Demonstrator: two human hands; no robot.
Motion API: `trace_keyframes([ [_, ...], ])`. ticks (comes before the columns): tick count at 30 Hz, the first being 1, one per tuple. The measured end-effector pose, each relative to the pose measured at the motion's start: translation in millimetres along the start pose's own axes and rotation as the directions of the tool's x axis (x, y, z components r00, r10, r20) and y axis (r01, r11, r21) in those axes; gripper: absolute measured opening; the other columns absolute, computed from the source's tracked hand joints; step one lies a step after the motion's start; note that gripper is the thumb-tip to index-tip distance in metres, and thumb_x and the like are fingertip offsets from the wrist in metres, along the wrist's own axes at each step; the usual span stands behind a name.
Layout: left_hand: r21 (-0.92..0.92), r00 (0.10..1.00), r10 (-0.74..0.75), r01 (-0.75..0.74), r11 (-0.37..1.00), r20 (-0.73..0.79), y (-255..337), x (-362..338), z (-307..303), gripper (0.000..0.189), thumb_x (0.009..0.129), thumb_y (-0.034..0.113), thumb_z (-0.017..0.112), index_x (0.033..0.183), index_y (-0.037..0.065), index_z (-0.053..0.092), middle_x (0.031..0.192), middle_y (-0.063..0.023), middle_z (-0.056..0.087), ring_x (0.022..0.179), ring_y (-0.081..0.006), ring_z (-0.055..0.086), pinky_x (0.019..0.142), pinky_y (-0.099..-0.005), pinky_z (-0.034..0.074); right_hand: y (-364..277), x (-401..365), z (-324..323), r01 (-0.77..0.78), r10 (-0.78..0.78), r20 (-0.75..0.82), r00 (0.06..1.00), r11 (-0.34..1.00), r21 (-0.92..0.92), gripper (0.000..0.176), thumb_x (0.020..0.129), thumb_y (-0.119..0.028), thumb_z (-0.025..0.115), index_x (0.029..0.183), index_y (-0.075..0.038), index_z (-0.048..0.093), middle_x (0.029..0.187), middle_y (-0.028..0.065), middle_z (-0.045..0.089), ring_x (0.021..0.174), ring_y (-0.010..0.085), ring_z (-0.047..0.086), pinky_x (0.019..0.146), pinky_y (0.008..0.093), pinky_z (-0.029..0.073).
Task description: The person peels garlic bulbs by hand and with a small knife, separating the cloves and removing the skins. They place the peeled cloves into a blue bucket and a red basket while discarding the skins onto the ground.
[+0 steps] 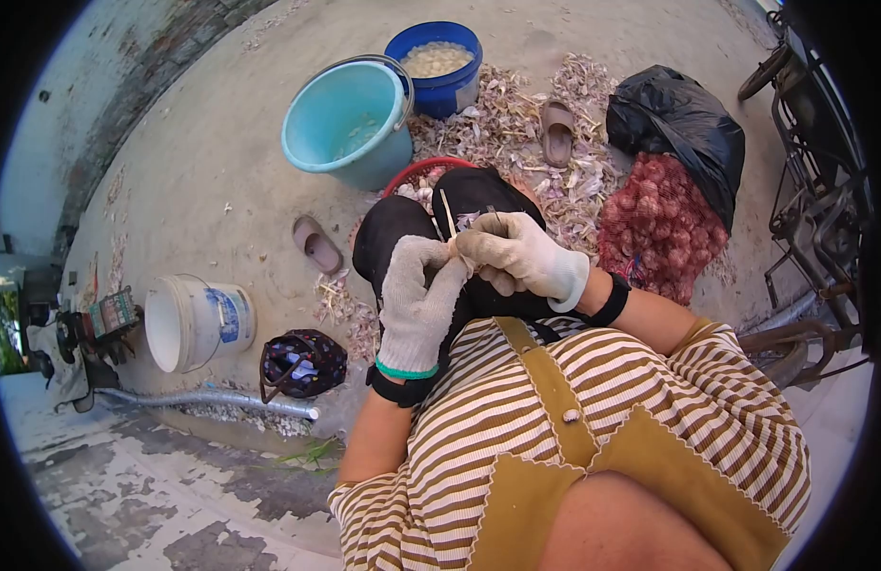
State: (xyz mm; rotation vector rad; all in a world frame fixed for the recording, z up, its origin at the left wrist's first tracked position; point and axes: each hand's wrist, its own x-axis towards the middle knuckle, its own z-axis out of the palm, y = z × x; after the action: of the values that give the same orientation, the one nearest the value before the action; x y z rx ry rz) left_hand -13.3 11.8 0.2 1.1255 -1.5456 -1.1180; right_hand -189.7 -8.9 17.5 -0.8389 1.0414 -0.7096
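Both my hands wear white knit gloves and meet above my dark-trousered knees [402, 233]. My left hand [416, 305] is closed, its fingertips pinching what looks like a small garlic clove. My right hand [521, 257] is closed too and touches the left fingertips. A thin knife blade [447, 214] rises from where the hands meet; it seems to come out of my right hand. The clove itself is mostly hidden by the gloves.
Ahead stand a teal bucket [350, 124], a blue bucket of peeled garlic [438, 62] and a red basin rim [416, 169]. Garlic skins [516, 124], two sandals [557, 133], a red mesh garlic sack [659, 228] and a black bag [678, 119] lie around. A tipped white bucket [197, 322] lies at the left.
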Motion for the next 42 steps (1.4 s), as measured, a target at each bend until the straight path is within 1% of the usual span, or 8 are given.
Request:
trace_keyframes([
  [4, -0.348, 0.978, -0.204, 0.178, 0.921, -0.040, 31.2, 0.8, 8.4, 0.033, 0.082, -0.003, 0.069, 0.110, 0.002, 0.054, 0.091, -0.0038, 0.059, 0.077, -0.0108, 0.059, 0.069, -0.0236, 0.050, 0.1, 5.2, -12.1, -0.027, 0.021, 0.180, 0.983, 0.999, 0.032, 0.038, 0.090, -0.044, 0.064, 0.085, -0.006, 0.065, 0.065, -0.0017, 0.053, 0.045, 0.0047, 0.045, 0.039, 0.0179, 0.033],
  [9, -0.311, 0.953, -0.262, 0.299, 0.902, 0.154, 25.7, 1.8, -2.9, 0.035, 0.081, -0.004, 0.068, 0.112, 0.002, 0.053, 0.093, -0.0038, 0.059, 0.077, -0.0106, 0.058, 0.067, -0.0237, 0.049, -1.5, 4.2, -8.2, -0.001, 0.009, 0.209, 0.978, 0.999, -0.038, 0.026, 0.093, -0.030, 0.062, 0.090, -0.004, 0.068, 0.066, -0.0018, 0.055, 0.045, 0.0040, 0.042, 0.039, 0.0190, 0.031],
  [14, -0.041, 0.998, -0.047, 0.049, 0.998, 0.039, -2.9, -2.1, 3.1, 0.022, 0.082, -0.001, 0.068, 0.097, 0.004, 0.054, 0.085, -0.0020, 0.056, 0.071, -0.0086, 0.056, 0.064, -0.0226, 0.047, 1.4, 4.1, -7.0, -0.011, 0.020, 0.127, 0.992, 0.998, -0.065, 0.028, 0.093, -0.032, 0.062, 0.088, -0.005, 0.066, 0.065, -0.0015, 0.055, 0.044, 0.0043, 0.043, 0.039, 0.0192, 0.030],
  [17, -0.040, 0.991, -0.117, 0.114, 0.993, -0.069, -5.7, -3.8, 9.5, 0.020, 0.082, 0.000, 0.069, 0.093, 0.005, 0.053, 0.081, -0.0015, 0.055, 0.067, -0.0086, 0.055, 0.059, -0.0221, 0.046, 2.2, 2.9, -8.2, -0.001, 0.004, 0.070, 0.998, 0.999, -0.035, 0.029, 0.093, -0.034, 0.061, 0.087, -0.006, 0.064, 0.064, -0.0018, 0.055, 0.044, 0.0043, 0.043, 0.038, 0.0191, 0.028],
  [25, -0.512, 0.895, -0.415, 0.435, 0.741, 0.161, 9.4, 5.8, -4.1, 0.021, 0.095, 0.012, 0.055, 0.115, 0.003, 0.056, 0.092, -0.0063, 0.065, 0.068, -0.0089, 0.059, 0.053, -0.0197, 0.046, 1.6, -1.1, -9.2, 0.071, -0.071, 0.030, 0.997, 0.997, -0.004, 0.031, 0.094, -0.039, 0.061, 0.087, -0.008, 0.061, 0.060, -0.0023, 0.054, 0.044, 0.0045, 0.045, 0.038, 0.0186, 0.028],
  [32, -0.314, 0.887, -0.410, 0.460, 0.830, 0.214, 22.2, 14.3, 1.0, 0.027, 0.097, 0.014, 0.054, 0.120, 0.001, 0.058, 0.089, -0.0049, 0.066, 0.068, -0.0080, 0.060, 0.056, -0.0196, 0.047, 6.4, 2.2, -15.7, 0.238, -0.239, 0.007, 0.971, 0.964, -0.120, 0.027, 0.093, -0.029, 0.064, 0.097, -0.003, 0.062, 0.070, 0.0000, 0.060, 0.049, 0.0042, 0.050, 0.043, 0.0190, 0.035],
  [41, -0.721, 0.919, -0.357, 0.360, 0.592, 0.165, -0.2, 14.1, -11.0, 0.021, 0.095, 0.009, 0.057, 0.115, 0.001, 0.055, 0.092, -0.0082, 0.064, 0.072, -0.0143, 0.063, 0.057, -0.0258, 0.052, 9.2, -0.4, -20.6, 0.293, -0.298, -0.043, 0.954, 0.951, -0.096, 0.031, 0.088, -0.030, 0.070, 0.098, -0.001, 0.064, 0.072, 0.0031, 0.064, 0.051, 0.0070, 0.054, 0.046, 0.0218, 0.041],
  [42, -0.724, 0.933, -0.344, 0.306, 0.618, 0.101, 0.4, 14.9, -13.6, 0.021, 0.095, 0.008, 0.058, 0.115, 0.002, 0.055, 0.092, -0.0080, 0.064, 0.073, -0.0142, 0.064, 0.057, -0.0259, 0.052, 9.8, -1.4, -25.7, 0.288, -0.273, 0.094, 0.957, 0.874, -0.392, 0.038, 0.086, -0.036, 0.070, 0.103, -0.002, 0.063, 0.077, 0.0068, 0.066, 0.058, 0.0123, 0.060, 0.053, 0.0249, 0.046],
])
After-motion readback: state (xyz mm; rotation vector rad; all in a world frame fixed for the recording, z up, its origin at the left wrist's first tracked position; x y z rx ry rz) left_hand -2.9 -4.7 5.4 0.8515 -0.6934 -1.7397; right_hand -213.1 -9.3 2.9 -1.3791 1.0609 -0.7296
